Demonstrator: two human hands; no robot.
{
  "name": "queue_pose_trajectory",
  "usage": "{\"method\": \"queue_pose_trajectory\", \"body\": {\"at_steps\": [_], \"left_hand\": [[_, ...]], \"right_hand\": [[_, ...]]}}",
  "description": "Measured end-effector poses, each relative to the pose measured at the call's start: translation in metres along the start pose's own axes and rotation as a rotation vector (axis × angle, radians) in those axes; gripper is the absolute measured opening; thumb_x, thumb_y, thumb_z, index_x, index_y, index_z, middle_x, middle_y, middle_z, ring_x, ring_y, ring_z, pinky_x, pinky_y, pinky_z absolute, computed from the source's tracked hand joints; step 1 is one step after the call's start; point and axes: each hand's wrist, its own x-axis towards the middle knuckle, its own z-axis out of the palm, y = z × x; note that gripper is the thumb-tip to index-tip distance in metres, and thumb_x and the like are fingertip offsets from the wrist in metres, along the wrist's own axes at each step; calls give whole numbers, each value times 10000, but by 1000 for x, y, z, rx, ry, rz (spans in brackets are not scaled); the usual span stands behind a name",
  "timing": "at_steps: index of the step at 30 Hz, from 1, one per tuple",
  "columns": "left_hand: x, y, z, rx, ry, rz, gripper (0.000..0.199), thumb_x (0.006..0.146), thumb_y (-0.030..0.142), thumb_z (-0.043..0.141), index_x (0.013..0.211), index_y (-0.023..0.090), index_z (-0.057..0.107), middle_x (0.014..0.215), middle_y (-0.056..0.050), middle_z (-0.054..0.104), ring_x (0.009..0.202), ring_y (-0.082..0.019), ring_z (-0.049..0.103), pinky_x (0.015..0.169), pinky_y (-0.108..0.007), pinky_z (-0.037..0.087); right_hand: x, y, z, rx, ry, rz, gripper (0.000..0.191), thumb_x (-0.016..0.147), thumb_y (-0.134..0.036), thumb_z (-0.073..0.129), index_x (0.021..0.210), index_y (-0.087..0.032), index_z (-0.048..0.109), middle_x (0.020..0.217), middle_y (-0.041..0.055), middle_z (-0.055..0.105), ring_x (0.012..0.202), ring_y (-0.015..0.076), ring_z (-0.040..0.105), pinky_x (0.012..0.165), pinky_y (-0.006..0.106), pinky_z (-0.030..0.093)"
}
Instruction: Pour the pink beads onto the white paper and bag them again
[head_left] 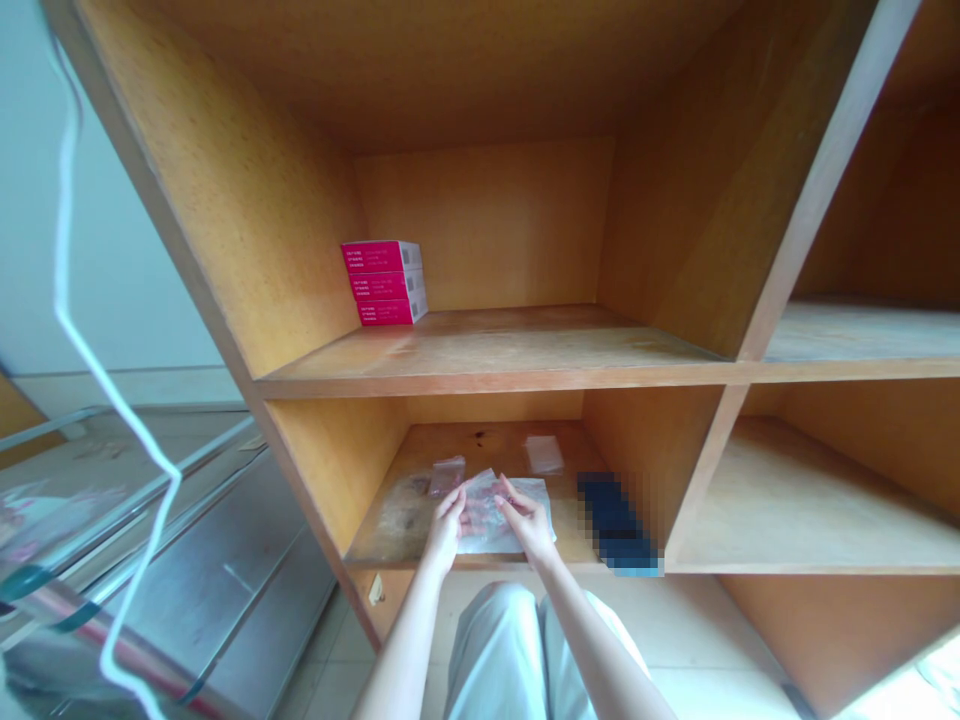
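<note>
Film (484, 500) of clear, crinkled plastic: left hand (448, 522) and right hand (528, 514) pinch it, nearly closed, forearms (411, 620) outstretched.

Got three hot-pink boxes (384, 285) stacked in the back left corner of the upper shelf (510, 345), some pixelated dark thing (619, 520) by the lower shelf (510, 445)'s front right corner, and a white cord (63, 230) dangling past the cabinet (247, 200)'s left edge.

Lower shelf (502, 445) open in front, upper board (495, 382) capping it, side walls (652, 425) closing left and right, free room left of the hands (532, 522), dark pixelated object (619, 520) to their right, two packets (544, 455) deeper in.
</note>
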Motion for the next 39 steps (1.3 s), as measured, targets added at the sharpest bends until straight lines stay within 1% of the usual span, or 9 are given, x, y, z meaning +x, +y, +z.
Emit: {"method": "queue_pose_trajectory", "body": {"at_steps": [2,4,12,17,22,26,31,35,39], "left_hand": [[-1,2,1,4,9,7,475,751,398,559,1166,175,492,823,-92,675,609,-173,648,479,-258,501],[-2,3,1,7,4,9,491,752,400,559,1182,180,476,814,-86,673,604,-165,647,481,-250,500],[2,2,1,-79,-35,-23,487,782,468,475,1147,147,474,785,-89,674,598,-185,648,465,-261,490],[7,-1,-4,-170,22,-23,367,791,440,477,937,112,552,704,-65,660,540,-143,620,460,-237,488],[11,-2,-15,-313,95,-50,193,811,286,493,863,114,563,688,-42,649,540,-105,610,489,-207,497],[11,0,-22,-432,104,-44,147,825,200,461,857,113,575,710,-38,653,559,-87,614,512,-185,504],[13,-2,-25,-455,80,-56,132,823,182,461,870,123,569,734,-35,657,568,-92,618,507,-193,513],[14,-3,-26,-462,73,-46,131,819,180,471,887,120,566,744,-38,656,574,-93,620,515,-194,520],[16,-3,-26,-471,78,-51,136,825,156,453,895,111,561,743,-44,656,566,-95,619,508,-199,520]], "right_hand": [[0,-3,0,-26,-21,-36,428,699,-455,590,1031,-189,637,1024,79,638,975,226,552,799,328,445],[0,-5,1,-59,-45,-52,350,714,-452,577,917,-188,685,957,79,663,953,231,567,867,364,405],[0,-2,1,-80,2,-47,345,734,-462,544,568,-183,661,714,52,678,794,220,602,766,325,432],[1,0,0,-57,12,-35,337,729,-474,545,589,-192,666,807,66,688,865,235,600,801,338,427],[2,4,0,10,39,-10,333,720,-468,561,564,-189,658,800,74,692,864,240,606,808,345,427],[8,4,-2,125,137,86,345,706,-480,572,732,-157,689,864,102,684,864,252,607,740,343,460],[39,-11,-14,220,262,-17,373,686,-429,605,948,-166,640,989,98,655,959,227,581,804,332,446],[83,-10,-35,-28,333,-152,366,653,-408,630,922,-160,619,1002,98,642,964,219,575,850,349,422],[121,18,-62,-354,336,-221,350,630,-390,638,899,-169,605,934,80,654,893,214,593,829,361,430]]}}
